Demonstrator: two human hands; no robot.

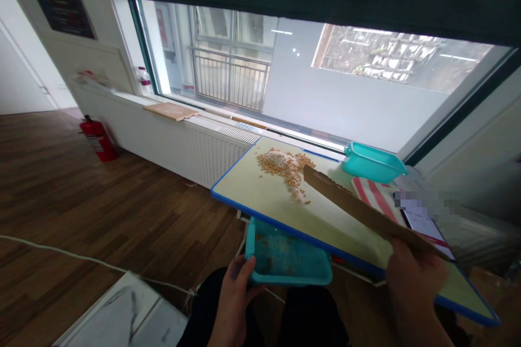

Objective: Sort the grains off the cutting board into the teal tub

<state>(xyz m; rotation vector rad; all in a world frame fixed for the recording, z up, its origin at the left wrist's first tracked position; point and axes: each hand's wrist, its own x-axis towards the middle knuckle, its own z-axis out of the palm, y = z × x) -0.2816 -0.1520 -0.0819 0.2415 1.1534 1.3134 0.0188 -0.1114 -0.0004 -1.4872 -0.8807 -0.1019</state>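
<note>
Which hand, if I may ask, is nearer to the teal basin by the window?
The right. The right hand holds the brown strip over the table, on the near side of the teal basin; the left hand is farther left, at the lower basin's corner.

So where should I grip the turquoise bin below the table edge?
Probably the near left corner of the bin, from the left, where the left hand is: the open top leaves a rim to pinch, and the table crowds the far side.
</note>
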